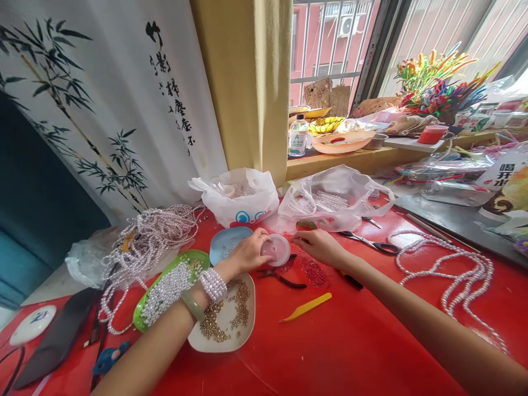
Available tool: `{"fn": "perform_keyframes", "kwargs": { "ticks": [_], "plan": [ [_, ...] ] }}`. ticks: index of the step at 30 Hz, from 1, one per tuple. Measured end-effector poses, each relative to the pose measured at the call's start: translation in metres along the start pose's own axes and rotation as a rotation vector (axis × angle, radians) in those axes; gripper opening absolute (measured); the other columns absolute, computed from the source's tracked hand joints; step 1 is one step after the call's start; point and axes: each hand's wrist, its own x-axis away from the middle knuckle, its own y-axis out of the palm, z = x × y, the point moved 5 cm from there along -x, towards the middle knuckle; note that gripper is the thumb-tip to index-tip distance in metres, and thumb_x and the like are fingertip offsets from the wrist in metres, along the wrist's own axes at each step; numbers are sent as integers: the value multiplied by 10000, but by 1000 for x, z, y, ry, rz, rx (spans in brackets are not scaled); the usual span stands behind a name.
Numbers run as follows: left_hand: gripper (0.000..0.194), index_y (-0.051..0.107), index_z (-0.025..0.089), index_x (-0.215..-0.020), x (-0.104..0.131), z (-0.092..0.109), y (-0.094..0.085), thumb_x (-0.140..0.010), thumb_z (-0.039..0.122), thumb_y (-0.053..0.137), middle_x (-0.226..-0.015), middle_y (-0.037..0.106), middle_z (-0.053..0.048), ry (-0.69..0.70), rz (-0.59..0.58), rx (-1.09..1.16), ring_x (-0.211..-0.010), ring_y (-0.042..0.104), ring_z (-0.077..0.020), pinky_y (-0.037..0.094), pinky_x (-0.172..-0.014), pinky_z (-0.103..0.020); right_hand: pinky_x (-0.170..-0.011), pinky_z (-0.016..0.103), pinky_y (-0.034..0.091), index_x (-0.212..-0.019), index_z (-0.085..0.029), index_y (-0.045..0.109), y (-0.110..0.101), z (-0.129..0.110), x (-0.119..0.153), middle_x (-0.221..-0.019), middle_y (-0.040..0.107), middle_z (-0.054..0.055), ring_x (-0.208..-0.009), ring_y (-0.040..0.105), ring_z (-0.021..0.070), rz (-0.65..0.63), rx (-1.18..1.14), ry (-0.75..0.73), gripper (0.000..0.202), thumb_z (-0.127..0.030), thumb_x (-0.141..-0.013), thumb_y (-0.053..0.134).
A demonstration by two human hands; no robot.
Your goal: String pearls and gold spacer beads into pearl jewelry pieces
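My left hand (251, 250), with a ring and a pearl bracelet at the wrist, grips a round translucent spool (279, 251) by its left side. To the right of the spool, my right hand (315, 242) has its fingertips pinched together; what they hold, if anything, is too small to make out. Below the spool lie dark-handled pliers (289, 281) and a pile of small red pieces (314, 273). A blue plate (225, 239) is behind my left hand. Under my left wrist, a white dish (223, 344) bears gold beads, beside a green tray (142, 313) of pearly beads.
Yellow tweezers (307, 307) lie on the red table (322, 352). Black scissors (371, 243) are right of my right hand. Bead strands (466, 269) lie at the right, more strands (152, 236) at the left. Two plastic bags (243, 195) stand at the back.
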Motion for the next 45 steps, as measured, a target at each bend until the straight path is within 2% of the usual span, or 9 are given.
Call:
{"fn": "perform_keyframes", "kwargs": {
  "ticks": [9,14,23,27,29,31,34,39,45],
  "plan": [
    [365,629,167,-997,-6,-5,-4,-781,24,372,-966,561,-74,-74,149,125,-868,560,-182,451,-811,-316,-560,237,423,-894,-156,629,7,4,6,-690,655,43,-637,605,165,11,-198,114,246,-210,-824,400],
    [300,662,166,-936,-10,-3,-15,-805,71,410,-893,570,-58,-151,330,248,-842,558,-158,454,-795,-284,-481,209,429,-982,-136,533,8,8,7,-601,566,-3,-522,555,118,58,-347,187,270,-236,-837,329],
    [209,620,150,-966,2,19,-17,-809,155,483,-916,586,-64,-226,459,342,-802,587,-154,487,-716,-257,-457,208,380,-745,-165,487,0,-16,0,-588,489,-24,-503,475,103,56,-398,113,325,-403,-862,298],
    [270,584,186,-1032,4,32,-43,-764,174,556,-1113,499,-82,-206,521,266,-1054,490,-210,411,-891,-317,-493,217,338,-671,-178,493,-12,-26,-1,-619,507,-11,-552,476,120,33,-271,56,263,-360,-836,398],
    [338,553,203,-1095,-1,43,-56,-758,212,582,-1154,497,-76,-113,472,161,-1103,452,-213,344,-965,-339,-491,224,306,-612,-185,483,-16,-34,0,-570,488,-13,-526,461,124,16,-191,29,256,-336,-816,455],
    [291,594,228,-1048,-8,50,-59,-759,270,588,-1076,582,-51,-59,285,141,-1073,476,-222,345,-952,-347,-496,228,288,-616,-189,509,-18,-42,0,-531,481,-16,-509,463,130,2,-129,-4,216,-299,-801,497],
    [168,683,229,-825,-12,42,-56,-704,337,639,-812,678,-27,-186,116,396,-855,577,-222,420,-821,-318,-509,224,303,-727,-192,577,-19,-51,-1,-535,512,-13,-526,496,138,-8,-90,-53,131,-276,-802,510],
    [285,669,154,-758,-9,21,-47,-716,425,590,-624,657,-27,-334,230,758,-590,602,-168,468,-596,-267,-533,208,372,-989,-192,544,-23,-51,0,-644,574,-6,-588,535,131,63,-116,-68,233,-273,-879,355],
    [346,636,118,-734,-1,5,-36,-675,459,614,-596,639,-17,-432,376,978,-536,577,-123,448,-514,-214,-520,218,364,-878,-179,533,-26,-49,6,-600,570,-3,-540,520,134,162,-78,-36,200,-198,-852,336]
  ]
}}
